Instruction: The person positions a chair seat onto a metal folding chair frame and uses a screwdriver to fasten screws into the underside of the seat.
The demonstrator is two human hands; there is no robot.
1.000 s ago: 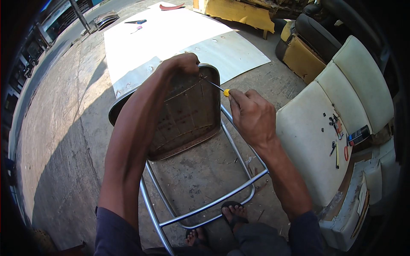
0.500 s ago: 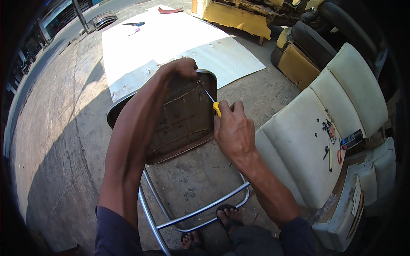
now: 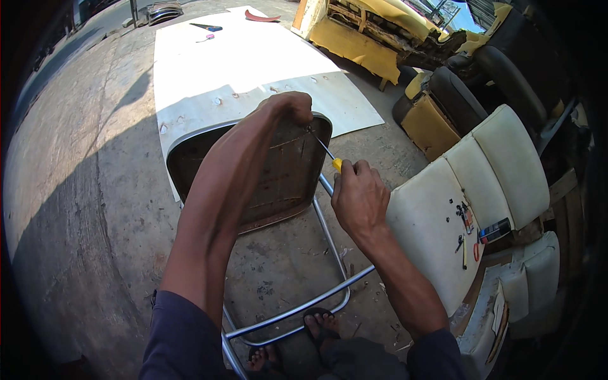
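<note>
A rounded dark metal chair seat (image 3: 278,190), rusty underneath with a pale metal rim, stands tilted up on a chrome tubular frame (image 3: 320,218). My left hand (image 3: 292,104) is closed over its upper right corner, fingertips partly hidden, the forearm lying across the seat in view. My right hand (image 3: 360,199) grips a screwdriver with a yellow handle (image 3: 337,164). The screwdriver's thin shaft reaches up left to a small fitting (image 3: 309,128) on the seat's underside, just below my left fingers; whether the tip sits in it I cannot tell.
Behind lies a large white sheet (image 3: 215,60) with small tools on it. At right, a cream cushioned seat (image 3: 418,221) holds small parts, tools and a can (image 3: 494,231). Dark seats (image 3: 456,95) and worn yellow furniture (image 3: 354,38) stand at back right. My sandalled feet are below.
The whole view has shifted slightly. My right hand has moved lower relative to my left, and the screwdriver now slants more steeply. Both hands keep their holds.
</note>
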